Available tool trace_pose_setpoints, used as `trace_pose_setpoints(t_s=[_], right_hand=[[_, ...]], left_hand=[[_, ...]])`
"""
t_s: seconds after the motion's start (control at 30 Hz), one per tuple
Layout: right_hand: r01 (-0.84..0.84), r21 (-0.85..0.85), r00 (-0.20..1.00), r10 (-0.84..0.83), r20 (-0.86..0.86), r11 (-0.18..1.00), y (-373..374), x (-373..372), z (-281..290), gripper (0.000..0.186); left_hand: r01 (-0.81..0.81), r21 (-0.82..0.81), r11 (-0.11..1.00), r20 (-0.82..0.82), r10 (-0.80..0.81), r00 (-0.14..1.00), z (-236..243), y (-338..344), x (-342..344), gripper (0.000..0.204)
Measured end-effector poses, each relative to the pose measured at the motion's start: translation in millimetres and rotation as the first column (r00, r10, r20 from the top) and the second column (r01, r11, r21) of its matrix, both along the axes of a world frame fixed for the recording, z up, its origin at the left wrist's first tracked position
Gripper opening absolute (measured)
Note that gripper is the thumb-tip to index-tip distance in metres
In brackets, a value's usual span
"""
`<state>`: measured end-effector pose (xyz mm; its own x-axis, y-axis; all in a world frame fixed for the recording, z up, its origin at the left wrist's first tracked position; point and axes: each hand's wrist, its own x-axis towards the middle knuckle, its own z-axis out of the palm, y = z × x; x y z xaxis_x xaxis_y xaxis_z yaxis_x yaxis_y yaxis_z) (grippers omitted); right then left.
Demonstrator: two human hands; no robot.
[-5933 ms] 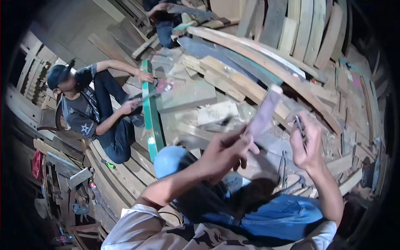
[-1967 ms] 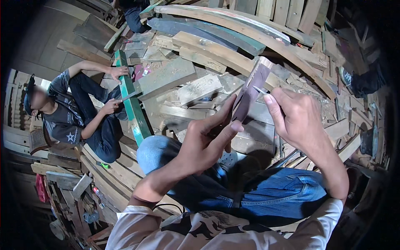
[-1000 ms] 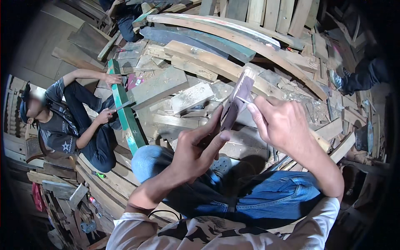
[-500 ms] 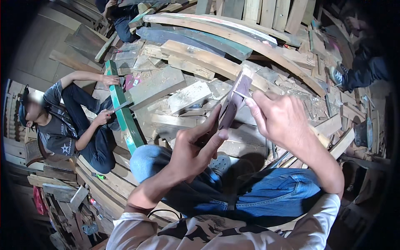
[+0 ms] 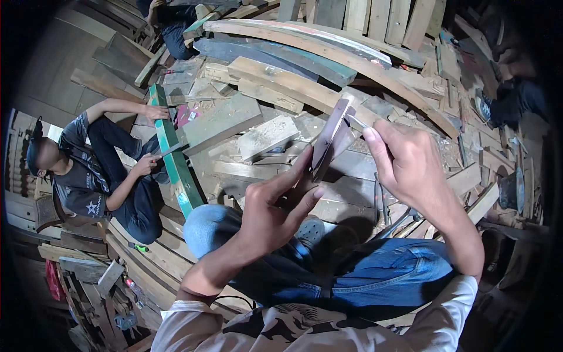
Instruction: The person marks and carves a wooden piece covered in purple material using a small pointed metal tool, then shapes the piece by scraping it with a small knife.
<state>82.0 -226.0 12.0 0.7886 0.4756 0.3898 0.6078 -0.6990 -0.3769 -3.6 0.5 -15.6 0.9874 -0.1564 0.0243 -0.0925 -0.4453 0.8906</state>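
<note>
My left hand (image 5: 270,205) grips the lower end of a short purplish-brown piece of wood (image 5: 328,138), thumb on one side and fingers on the other. The wood is tilted up and away from me, with a pale bare strip along one edge and a dark gap down its length. Between thumb and fingers, my right hand (image 5: 410,155) pinches a thin, pale, slender piece (image 5: 356,121). Its tip is at the upper part of the wood, touching or very close. Whether it is a tool or a splinter cannot be made out.
To the left, a seated co-worker (image 5: 82,176) steadies a green beam (image 5: 170,152) and holds a tool against it. Planks and offcuts (image 5: 270,135) litter the floor ahead. Dark metal tools (image 5: 404,220) lie beyond my right knee. Long boards (image 5: 328,47) stretch across the back.
My right hand has shifted slightly right and down, drawing the slender piece toward the wood's right edge. The wood has turned a little in my left hand, showing more of its dark gap.
</note>
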Motion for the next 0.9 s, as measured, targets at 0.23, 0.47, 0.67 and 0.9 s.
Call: trace_pose_setpoints(t_s=[0.23, 0.47, 0.67, 0.9], right_hand=[[-0.025, -0.089, 0.998, 0.030, 0.051, 0.996, 3.5, -3.1, -3.2, 0.028], [-0.018, -0.263, 0.999, 0.028, 0.036, 0.965, 4.4, -5.1, -4.4, 0.024], [-0.035, -0.234, 0.999, 0.036, -0.002, 0.972, 5.0, 2.6, -12.1, 0.025], [-0.039, -0.195, 0.999, 0.039, -0.001, 0.980, 0.9, 4.6, -15.2, 0.026]], left_hand=[[-0.024, 0.060, 0.998, 0.144, 0.015, 0.989, -11.4, 3.2, -1.9, 0.070], [-0.034, 0.159, 0.987, 0.041, 0.028, 0.999, 2.1, -0.2, 0.1, 0.064], [-0.071, 0.093, 0.993, 0.099, 0.061, 0.993, -12.0, 1.9, 3.1, 0.064], [-0.025, 0.031, 0.999, -0.036, 0.026, 0.999, -1.8, 0.2, 0.6, 0.061]])
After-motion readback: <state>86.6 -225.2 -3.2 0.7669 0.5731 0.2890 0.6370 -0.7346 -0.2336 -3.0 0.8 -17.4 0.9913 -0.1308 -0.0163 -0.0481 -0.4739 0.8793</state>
